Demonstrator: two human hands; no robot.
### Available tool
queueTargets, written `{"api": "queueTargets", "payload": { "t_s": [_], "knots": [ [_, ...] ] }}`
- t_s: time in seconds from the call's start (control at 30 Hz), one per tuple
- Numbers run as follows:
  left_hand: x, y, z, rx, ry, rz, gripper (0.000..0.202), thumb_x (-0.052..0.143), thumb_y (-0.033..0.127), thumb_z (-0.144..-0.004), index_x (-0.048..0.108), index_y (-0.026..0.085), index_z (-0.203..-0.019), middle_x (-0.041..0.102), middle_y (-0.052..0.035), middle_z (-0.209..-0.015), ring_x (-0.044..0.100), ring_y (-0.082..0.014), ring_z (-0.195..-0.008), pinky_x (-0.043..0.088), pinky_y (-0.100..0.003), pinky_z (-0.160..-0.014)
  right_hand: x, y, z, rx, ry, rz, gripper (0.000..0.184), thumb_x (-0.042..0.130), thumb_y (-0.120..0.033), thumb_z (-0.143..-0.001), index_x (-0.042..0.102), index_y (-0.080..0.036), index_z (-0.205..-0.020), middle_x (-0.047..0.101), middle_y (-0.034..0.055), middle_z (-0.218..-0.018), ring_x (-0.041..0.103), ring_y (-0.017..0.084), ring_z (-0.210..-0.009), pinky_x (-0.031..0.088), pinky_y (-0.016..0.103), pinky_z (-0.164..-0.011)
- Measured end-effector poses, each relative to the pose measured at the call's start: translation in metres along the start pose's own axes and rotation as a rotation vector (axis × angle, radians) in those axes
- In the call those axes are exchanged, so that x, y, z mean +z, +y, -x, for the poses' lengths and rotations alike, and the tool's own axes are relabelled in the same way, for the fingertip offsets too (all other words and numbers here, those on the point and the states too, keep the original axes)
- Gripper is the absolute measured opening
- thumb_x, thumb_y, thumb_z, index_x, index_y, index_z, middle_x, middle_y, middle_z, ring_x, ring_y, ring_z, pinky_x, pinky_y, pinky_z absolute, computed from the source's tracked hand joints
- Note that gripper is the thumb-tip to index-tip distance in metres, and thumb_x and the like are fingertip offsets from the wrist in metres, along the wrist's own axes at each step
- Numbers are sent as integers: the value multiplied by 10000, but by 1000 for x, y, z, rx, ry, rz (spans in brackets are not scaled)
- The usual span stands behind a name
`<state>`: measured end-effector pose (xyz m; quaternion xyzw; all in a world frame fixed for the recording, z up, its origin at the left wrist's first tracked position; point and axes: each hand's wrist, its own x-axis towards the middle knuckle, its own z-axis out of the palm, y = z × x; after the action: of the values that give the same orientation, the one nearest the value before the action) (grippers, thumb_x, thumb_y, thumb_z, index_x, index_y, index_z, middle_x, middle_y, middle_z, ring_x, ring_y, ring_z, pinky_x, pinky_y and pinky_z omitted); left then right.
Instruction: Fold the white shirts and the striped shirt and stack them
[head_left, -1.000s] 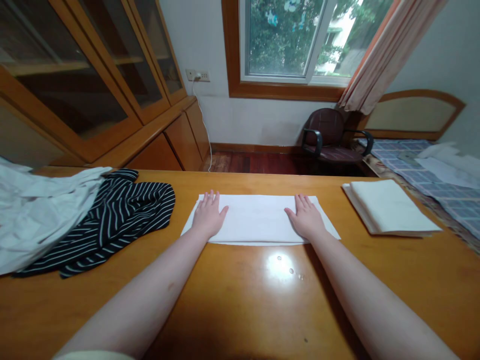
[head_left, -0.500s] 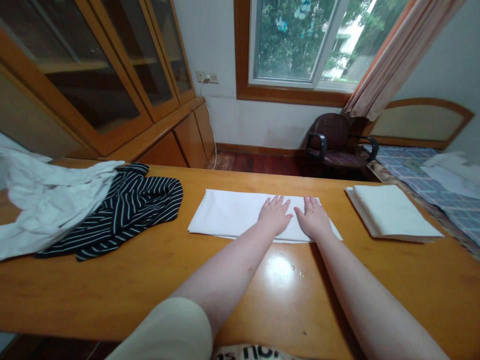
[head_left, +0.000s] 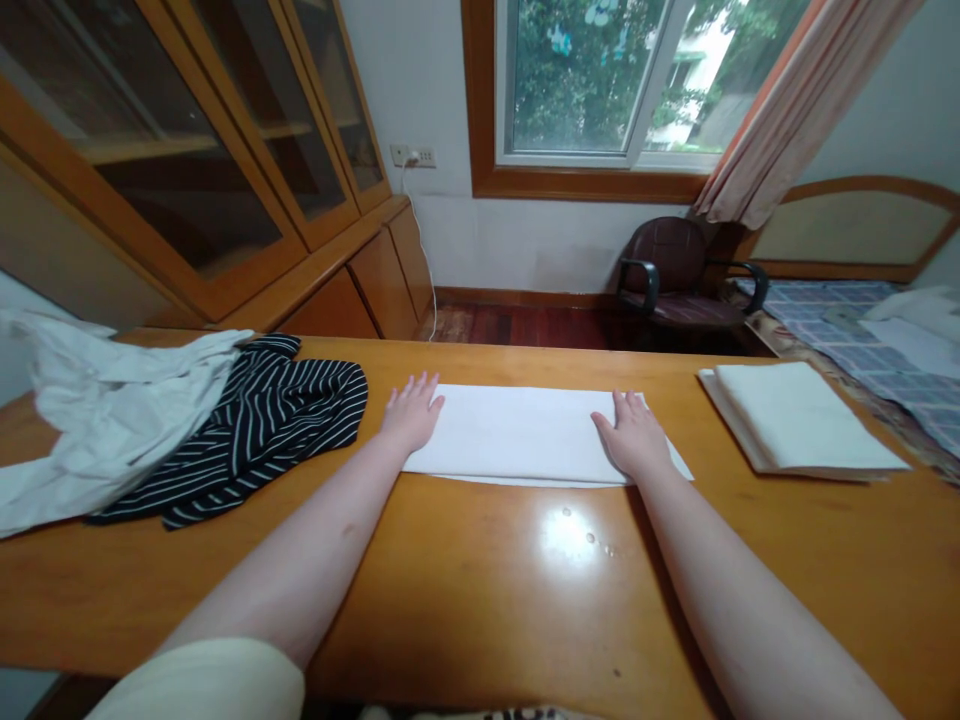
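Note:
A white cloth (head_left: 517, 435), folded into a long flat strip, lies across the middle of the wooden table (head_left: 480, 580). My left hand (head_left: 412, 412) rests flat on its left end with the fingers spread. On the right end lies my right hand (head_left: 634, 435), palm down, fingers extended and thumb apart. Neither hand grips the cloth. A few layers show along its near edge.
Left on the table, a rumpled white garment (head_left: 127, 410) overlaps a black striped garment (head_left: 300, 415). A folded cream-white stack of cloth (head_left: 802, 415) sits at the right. Beyond the table are a brown armchair (head_left: 671, 270), a bed (head_left: 832, 310) and a cabinet (head_left: 300, 240).
My left hand has slid leftward along the cloth, from near my right hand to the far left end. My right hand stays in about the same place.

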<state>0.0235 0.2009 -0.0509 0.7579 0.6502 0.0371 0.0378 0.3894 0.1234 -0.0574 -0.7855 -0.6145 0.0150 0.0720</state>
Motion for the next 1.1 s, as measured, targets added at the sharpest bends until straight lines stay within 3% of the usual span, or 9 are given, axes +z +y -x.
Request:
{"api": "queueTargets", "payload": {
  "t_s": [0.13, 0.23, 0.33, 0.5, 0.6, 0.67, 0.77, 0.97, 1.1],
  "knots": [
    [1, 2, 0, -20, 12, -9, 591, 174, 449, -947, 265, 196, -1474, 257, -78, -1531, 203, -284, -1411, 172, -531, -1123, -2, 0, 2, -2, 28, 7, 712, 293, -532, -920, 318, -35, -1430, 319, 223, -1473, 245, 310, -1385, 209, 425, -1104],
    [2, 5, -1, -24, 16, -4, 593, 176, 452, -945, 269, 198, -1473, 261, -77, -1529, 202, -285, -1411, 164, -532, -1125, -8, -14, 4, -25, 77, 11, 698, 341, -510, -912, 323, -36, -1424, 274, 250, -1485, 206, 354, -1391, 185, 502, -1093],
    [2, 5, -1, -23, 18, 1, 595, 172, 456, -944, 275, 199, -1471, 259, -72, -1530, 201, -282, -1411, 162, -530, -1125, -11, -54, 9, -239, 44, -31, 722, 393, -540, -887, 322, -70, -1431, 217, 233, -1513, 161, 348, -1406, 141, 526, -1102],
    [2, 3, 0, -17, 24, -6, 596, 173, 458, -943, 282, 198, -1468, 265, -72, -1528, 208, -277, -1410, 171, -531, -1122, -2, -150, 25, -499, -62, -151, 754, 361, -602, -881, 303, -111, -1451, 181, 199, -1533, 155, 323, -1414, 135, 506, -1114],
    [2, 2, 0, -6, 23, -14, 594, 176, 453, -944, 285, 193, -1466, 266, -79, -1528, 214, -272, -1409, 176, -525, -1121, 5, -175, 34, -572, -103, -146, 742, 340, -606, -886, 287, -144, -1464, 214, 156, -1533, 168, 299, -1414, 80, 508, -1126],
    [2, 2, 0, -5, 19, -11, 594, 169, 456, -945, 279, 198, -1468, 258, -75, -1531, 208, -268, -1411, 176, -522, -1123, 6, -168, 35, -578, -130, -130, 755, 334, -625, -879, 275, -161, -1471, 216, 130, -1537, 166, 282, -1417, 70, 484, -1135],
    [2, 2, -1, -5, 14, -8, 597, 164, 464, -944, 275, 204, -1470, 253, -69, -1533, 203, -269, -1412, 174, -522, -1124, 3, -131, 31, -532, -153, -94, 760, 313, -651, -873, 262, -195, -1478, 192, 86, -1549, 148, 262, -1424, 84, 454, -1142],
    [1, 2, 0, -7, 10, -6, 595, 159, 462, -946, 275, 206, -1470, 257, -68, -1532, 209, -267, -1411, 170, -514, -1128, -4, -23, 8, -185, -106, 27, 735, 263, -628, -897, 244, -185, -1484, 211, 97, -1543, 159, 265, -1421, 144, 458, -1136],
    [1, 2, 1, -6, 16, 6, 596, 158, 465, -945, 279, 208, -1469, 262, -71, -1530, 214, -269, -1409, 173, -517, -1125, -5, 17, -5, -27, -103, 33, 709, 215, -610, -913, 247, -186, -1480, 229, 118, -1536, 183, 264, -1416, 173, 515, -1114]
  ]
}}
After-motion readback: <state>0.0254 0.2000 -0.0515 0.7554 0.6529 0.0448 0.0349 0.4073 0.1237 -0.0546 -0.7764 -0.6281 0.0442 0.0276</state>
